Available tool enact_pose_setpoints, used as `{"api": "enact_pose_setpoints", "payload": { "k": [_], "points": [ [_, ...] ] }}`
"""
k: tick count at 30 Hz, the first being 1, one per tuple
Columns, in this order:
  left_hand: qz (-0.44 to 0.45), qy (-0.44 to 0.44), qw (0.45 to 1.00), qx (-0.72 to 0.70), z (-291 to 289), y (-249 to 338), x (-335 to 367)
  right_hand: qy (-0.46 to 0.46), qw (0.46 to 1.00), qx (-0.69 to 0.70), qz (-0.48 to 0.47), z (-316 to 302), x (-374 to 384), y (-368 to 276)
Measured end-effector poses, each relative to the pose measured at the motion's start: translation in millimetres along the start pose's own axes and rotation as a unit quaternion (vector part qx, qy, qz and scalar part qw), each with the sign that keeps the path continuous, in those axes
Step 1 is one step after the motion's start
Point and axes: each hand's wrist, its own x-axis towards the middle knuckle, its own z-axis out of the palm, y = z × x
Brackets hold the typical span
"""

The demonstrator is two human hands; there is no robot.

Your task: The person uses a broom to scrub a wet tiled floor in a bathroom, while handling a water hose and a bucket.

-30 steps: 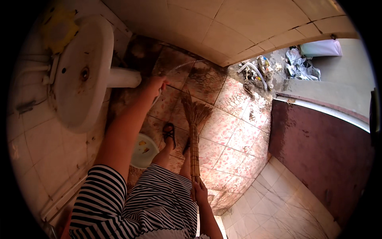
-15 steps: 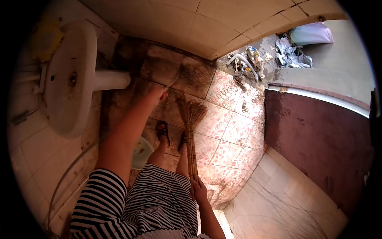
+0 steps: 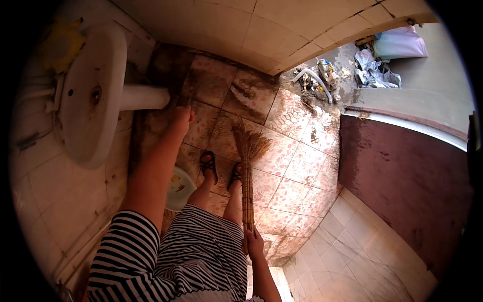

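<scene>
My right hand (image 3: 255, 242) is wrapped round the handle of a straw broom (image 3: 248, 194), near its lower end in the view. The broom points away from me, its splayed bristles (image 3: 251, 143) over the tiled floor. My left arm reaches forward past the foot of the washbasin. My left hand (image 3: 183, 120) is closed, with its fingers curled; what it holds, if anything, is hidden. Dark, wet-looking dirt streaks the tiles (image 3: 251, 95) beyond it.
A white washbasin (image 3: 98, 95) on a pedestal stands left, a yellow cloth-like thing (image 3: 60, 48) behind it. A pale basin (image 3: 180, 189) sits beside my sandalled feet (image 3: 208, 166). Rubbish with a pale pipe (image 3: 317, 83) lies at the doorway, by the dark red door (image 3: 402, 186).
My left hand has swung left, towards the washbasin pedestal. The broom stands slightly further right, still in my right hand. A thin hose seen at the lower left no longer shows there.
</scene>
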Motion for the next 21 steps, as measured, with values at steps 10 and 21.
{"api": "enact_pose_setpoints", "payload": {
  "k": [10, 21],
  "points": [
    [-0.172, -0.063, 0.98, 0.073, 15.0, -19.9, -9.9, -0.014, 1.0, -0.005, -0.009, -4.3, 5.9, -7.1],
    [-0.156, -0.007, 0.986, -0.053, -46.6, -44.3, 21.9, -0.037, 0.99, -0.048, -0.126, 92.0, 171.2, -153.9]
  ]
}}
